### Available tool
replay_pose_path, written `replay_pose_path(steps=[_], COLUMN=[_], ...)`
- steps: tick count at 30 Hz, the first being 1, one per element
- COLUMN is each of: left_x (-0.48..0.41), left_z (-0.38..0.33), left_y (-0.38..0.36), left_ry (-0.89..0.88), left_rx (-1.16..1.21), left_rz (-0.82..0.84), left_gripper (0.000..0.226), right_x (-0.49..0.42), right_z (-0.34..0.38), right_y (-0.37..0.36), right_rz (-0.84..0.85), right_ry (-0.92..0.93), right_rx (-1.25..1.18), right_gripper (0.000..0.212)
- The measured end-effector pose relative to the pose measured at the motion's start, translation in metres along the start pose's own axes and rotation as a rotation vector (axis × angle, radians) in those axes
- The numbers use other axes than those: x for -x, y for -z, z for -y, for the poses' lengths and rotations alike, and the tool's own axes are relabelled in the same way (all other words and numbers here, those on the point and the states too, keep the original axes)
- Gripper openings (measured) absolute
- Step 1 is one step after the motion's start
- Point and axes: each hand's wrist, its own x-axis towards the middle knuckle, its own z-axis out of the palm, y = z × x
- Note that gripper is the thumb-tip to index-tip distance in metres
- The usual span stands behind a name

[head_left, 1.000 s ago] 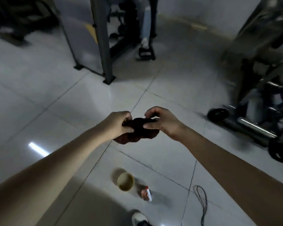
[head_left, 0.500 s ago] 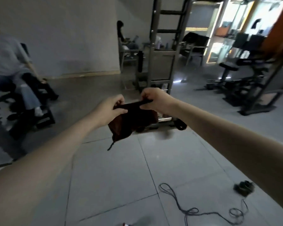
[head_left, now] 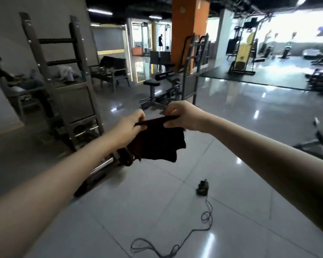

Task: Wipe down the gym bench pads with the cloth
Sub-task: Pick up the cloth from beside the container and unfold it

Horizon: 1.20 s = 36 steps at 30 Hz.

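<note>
A dark cloth [head_left: 159, 143] hangs spread in front of me, held by its top edge. My left hand [head_left: 131, 124] pinches the left corner and my right hand [head_left: 183, 116] pinches the right corner. Farther off stands a gym bench with a black seat pad [head_left: 151, 83] and a black roller pad [head_left: 163, 75], well beyond the cloth and my hands.
A grey metal rack [head_left: 67, 86] stands at the left, its base and bar reaching under my left forearm. A small black adapter [head_left: 202, 188] with a trailing cord [head_left: 198, 233] lies on the tiled floor. An orange pillar [head_left: 186, 30] rises behind the bench. A person sits at the far left.
The view has swung up from the floor to the gym room. The cloth went from bunched between my hands to stretched open, and my hands moved apart.
</note>
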Motion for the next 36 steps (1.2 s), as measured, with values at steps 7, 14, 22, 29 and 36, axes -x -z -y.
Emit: replay_pose_path(steps=[7, 14, 22, 29, 36], left_x=[-0.146, -0.255, -0.385, -0.53, -0.651], left_z=[-0.094, -0.176, -0.267, -0.355, -0.46], left_y=[-0.059, -0.137, -0.24, -0.306, -0.369], left_ry=[-0.188, -0.318, -0.74, -0.89, -0.924], left_rx=[0.115, 0.198, -0.286, -0.02, 0.458], left_rz=[0.153, 0.414, 0.529, 0.532, 0.412], left_gripper=[0.015, 0.039, 0.101, 0.09, 0.006], right_x=[0.024, 0.055, 0.066, 0.041, 0.047], right_z=[-0.102, -0.189, -0.273, -0.345, -0.42], right_y=[0.148, 0.25, 0.365, 0.501, 0.608], right_rz=[-0.287, -0.602, -0.84, -1.11, -1.343], right_ry=[-0.163, -0.375, -0.439, -0.51, -0.282], right_rx=[-0.072, -0.076, -0.391, -0.804, -0.848], right_gripper=[0.032, 0.013, 0.018, 0.02, 0.019])
